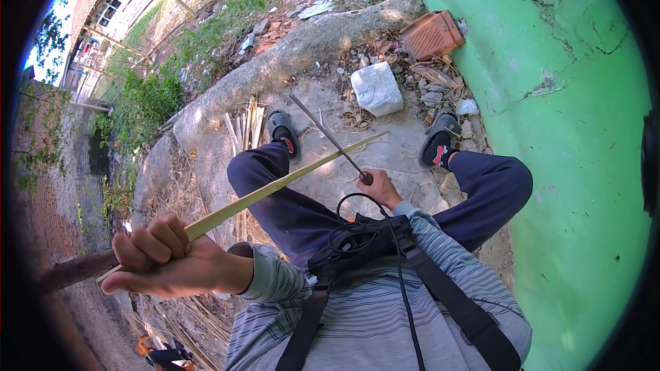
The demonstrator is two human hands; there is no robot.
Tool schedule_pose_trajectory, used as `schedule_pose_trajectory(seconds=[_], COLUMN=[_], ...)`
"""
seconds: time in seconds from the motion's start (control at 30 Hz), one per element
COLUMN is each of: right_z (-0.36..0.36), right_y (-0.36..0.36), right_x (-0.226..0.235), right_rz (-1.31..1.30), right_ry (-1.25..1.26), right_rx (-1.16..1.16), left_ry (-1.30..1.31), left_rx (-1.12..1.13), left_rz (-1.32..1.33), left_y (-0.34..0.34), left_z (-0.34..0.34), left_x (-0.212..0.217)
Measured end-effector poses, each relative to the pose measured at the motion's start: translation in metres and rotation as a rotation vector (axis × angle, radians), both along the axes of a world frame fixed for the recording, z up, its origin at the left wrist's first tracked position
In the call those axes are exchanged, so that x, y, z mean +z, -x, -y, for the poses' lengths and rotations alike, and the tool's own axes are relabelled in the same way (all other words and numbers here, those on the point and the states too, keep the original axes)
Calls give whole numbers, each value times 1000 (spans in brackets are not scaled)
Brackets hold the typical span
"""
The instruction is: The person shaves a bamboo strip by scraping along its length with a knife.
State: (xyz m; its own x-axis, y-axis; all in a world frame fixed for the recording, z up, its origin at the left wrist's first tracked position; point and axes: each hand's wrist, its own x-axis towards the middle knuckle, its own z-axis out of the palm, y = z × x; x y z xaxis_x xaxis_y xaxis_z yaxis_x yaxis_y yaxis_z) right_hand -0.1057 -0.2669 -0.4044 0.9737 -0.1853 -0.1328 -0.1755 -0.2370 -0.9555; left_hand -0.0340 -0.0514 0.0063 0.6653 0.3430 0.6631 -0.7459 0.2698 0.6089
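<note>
My left hand (165, 257) is closed around a long, pale split-bamboo strip (240, 204), which slants up and right across my left knee. Its narrow far end hangs above the ground between my feet. Closed on the dark handle of a long, thin-bladed knife (322, 127), my right hand (382, 189) stays low in front of my waist. The blade points up and left and crosses the strip near its far end; whether they touch I cannot tell. Beside my left shoe stand several split bamboo pieces (246, 127).
A white stone block (377, 89) lies ahead, near rubble and an orange hollow brick (432, 34). The green wall (564, 165) runs along my right. A dark wooden pole (75, 271) is beside my left hand. A black cable (397, 254) loops at my waist.
</note>
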Motion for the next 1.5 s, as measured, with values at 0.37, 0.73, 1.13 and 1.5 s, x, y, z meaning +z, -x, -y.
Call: schedule_pose_trajectory(seconds=[0.37, 0.73, 1.13, 1.5], right_z=[5, 35, 34, 29], right_y=[-6, 6, -9, -69], right_x=[3, -88, -20, 58], right_rz=[-63, -324, -114, 143], right_ry=[109, 120, -39, -289], right_rx=[39, -236, -172, 34], left_ry=[32, 100, 23, -72], left_rx=[-84, -384, -50, -272], left_rz=[21, 29, 38, 222], left_y=[-5, -12, -25, -22], left_z=[-12, -25, -1, 8], left_x=[-4, -7, -19, -14])
